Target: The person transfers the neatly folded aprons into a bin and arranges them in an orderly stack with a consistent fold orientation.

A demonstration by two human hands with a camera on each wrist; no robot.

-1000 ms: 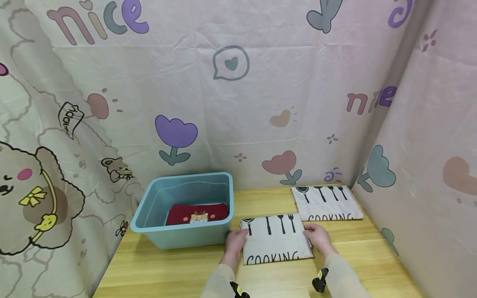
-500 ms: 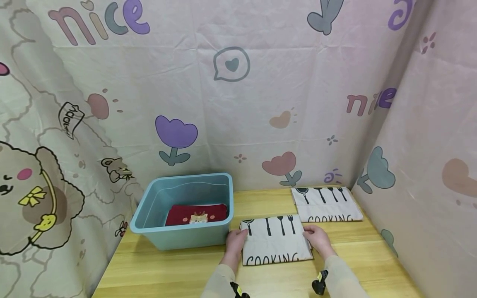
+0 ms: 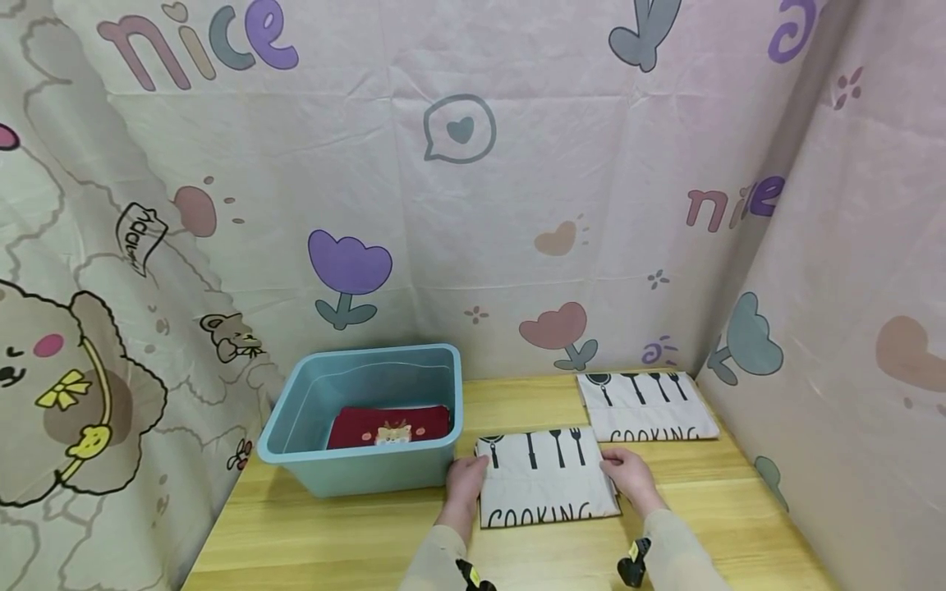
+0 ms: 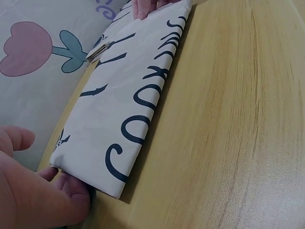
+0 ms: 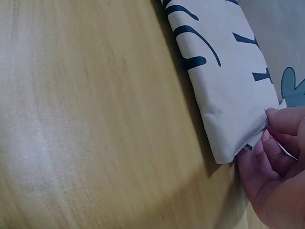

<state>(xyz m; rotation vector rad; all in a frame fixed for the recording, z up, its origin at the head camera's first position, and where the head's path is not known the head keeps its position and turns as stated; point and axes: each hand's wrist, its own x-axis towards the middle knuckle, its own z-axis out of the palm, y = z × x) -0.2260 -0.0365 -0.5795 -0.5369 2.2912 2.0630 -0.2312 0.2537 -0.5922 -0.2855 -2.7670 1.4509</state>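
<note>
In the head view, a folded white cloth (image 3: 547, 480) printed with dark utensils and "COOKING" lies on the wooden table between my hands. My left hand (image 3: 464, 484) is at its left edge. In the left wrist view, the fingers (image 4: 71, 188) curl under that edge, while the thumb stands a little above the cloth. On the opposite edge, my right hand (image 3: 631, 476) pinches the cloth layers between thumb and fingers, as the right wrist view shows. A second folded cloth (image 3: 650, 408) with the same print lies behind, to the right.
A blue plastic bin (image 3: 384, 476) stands left of the cloth, close to my left hand. Folded dark red fabric (image 3: 355, 423) with an animal face lies inside it. A printed curtain (image 3: 458, 213) hangs behind the wooden table (image 3: 318, 542) and along both sides.
Almost nothing differs. Both hands stay at the cloth's two edges, and the whole head view has shifted by only a few pixels.
</note>
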